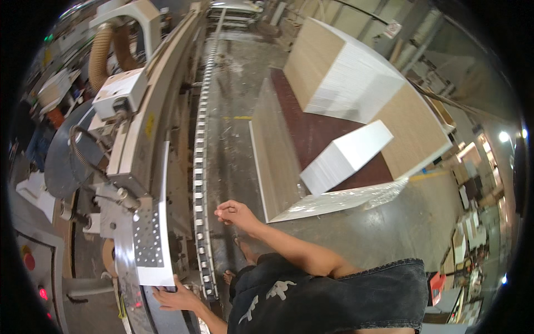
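Head view: white panel (166, 245) points lengthwise forward; left fingers (161, 295) extended, right fingers (227, 211) curled.

I wore a faded black, soft-looking fabric top (334, 298) that filled the space from five to six o'clock. A pale grey, splotch-shaped marking with rounded lobes (280, 289) stood out on it at six o'clock, and a narrower, elongated pale grey marking (248, 309) lay just past six. Dark, rough-textured edging (389, 266) bordered the top towards four o'clock. My right arm (295, 250) was bare near half past five, as were my right hand (236, 214) and left hand (177, 299), both towards seven.
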{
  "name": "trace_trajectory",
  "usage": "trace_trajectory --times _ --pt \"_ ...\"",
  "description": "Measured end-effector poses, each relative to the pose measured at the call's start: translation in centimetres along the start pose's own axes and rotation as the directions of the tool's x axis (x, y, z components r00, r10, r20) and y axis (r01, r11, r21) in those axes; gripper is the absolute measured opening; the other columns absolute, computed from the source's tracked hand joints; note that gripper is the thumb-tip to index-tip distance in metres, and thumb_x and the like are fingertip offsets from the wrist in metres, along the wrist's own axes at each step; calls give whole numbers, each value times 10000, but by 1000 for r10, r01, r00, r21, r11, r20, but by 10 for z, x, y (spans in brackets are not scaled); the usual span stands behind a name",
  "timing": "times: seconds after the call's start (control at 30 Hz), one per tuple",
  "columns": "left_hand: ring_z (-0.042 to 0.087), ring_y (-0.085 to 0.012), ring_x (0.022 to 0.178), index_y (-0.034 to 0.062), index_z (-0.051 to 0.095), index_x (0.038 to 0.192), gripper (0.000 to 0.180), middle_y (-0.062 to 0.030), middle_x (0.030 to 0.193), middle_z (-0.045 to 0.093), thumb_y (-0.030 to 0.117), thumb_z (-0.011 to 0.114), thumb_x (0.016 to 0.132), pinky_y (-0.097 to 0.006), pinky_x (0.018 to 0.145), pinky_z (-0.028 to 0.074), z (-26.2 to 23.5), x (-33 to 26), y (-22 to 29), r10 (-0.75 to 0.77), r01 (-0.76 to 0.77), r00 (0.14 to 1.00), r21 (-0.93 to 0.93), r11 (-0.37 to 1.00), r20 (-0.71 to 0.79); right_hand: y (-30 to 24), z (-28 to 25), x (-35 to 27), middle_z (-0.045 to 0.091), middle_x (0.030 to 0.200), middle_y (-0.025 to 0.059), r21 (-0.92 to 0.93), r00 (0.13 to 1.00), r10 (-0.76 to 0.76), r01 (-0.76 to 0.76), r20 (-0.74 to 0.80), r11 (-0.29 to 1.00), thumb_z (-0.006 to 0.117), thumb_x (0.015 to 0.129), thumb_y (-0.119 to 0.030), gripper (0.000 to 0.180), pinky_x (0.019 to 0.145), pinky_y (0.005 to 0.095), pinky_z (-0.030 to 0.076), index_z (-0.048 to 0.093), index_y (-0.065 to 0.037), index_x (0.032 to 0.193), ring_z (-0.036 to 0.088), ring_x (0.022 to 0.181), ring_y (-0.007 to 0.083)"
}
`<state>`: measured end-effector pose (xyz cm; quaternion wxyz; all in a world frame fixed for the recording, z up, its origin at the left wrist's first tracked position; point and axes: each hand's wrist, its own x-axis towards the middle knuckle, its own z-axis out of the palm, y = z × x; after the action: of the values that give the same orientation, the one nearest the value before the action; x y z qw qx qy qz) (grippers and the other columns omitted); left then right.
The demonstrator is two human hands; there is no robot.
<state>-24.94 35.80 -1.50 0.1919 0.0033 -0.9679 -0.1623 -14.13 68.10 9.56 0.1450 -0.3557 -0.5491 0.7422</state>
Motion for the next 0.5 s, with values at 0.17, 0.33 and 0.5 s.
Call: trace_trajectory --times 0.17,0.33,0.5 --pt "362 -372 1495 -2 588 1374 834 -175 1599 433 659 704 880 -664 1229 162 -6 20 13 223 -213 957 -71 974 188 -57 -86 -72 729 1140 119 -671 737 -658 412 -152 616 714 992 -273 300 938 360 536 698 -39 1179 695 1081 230" --pt "402 -417 1439 -8 595 1378 558 -245 1522 474 370 686 977 -568 1230 218 -55 -11 66 491 -364 837 -427 828 240 -157 -255 -98 686 1272 169 -886 437 -868 270 -236 377 668 1005 -351 385 1082 437 465 688 -30 1216 620 1237 364" --pt "586 -369 1267 -37 635 1289 403 -223 1332 630 161 721 949 -467 1107 434 -97 -86 180 663 -149 700 -855 497 264 -193 -413 -91 339 1613 317 -955 567 -772 -233 -285 182 539 1023 -579 831 1245 559 219 433 90 1503 214 1537 502"
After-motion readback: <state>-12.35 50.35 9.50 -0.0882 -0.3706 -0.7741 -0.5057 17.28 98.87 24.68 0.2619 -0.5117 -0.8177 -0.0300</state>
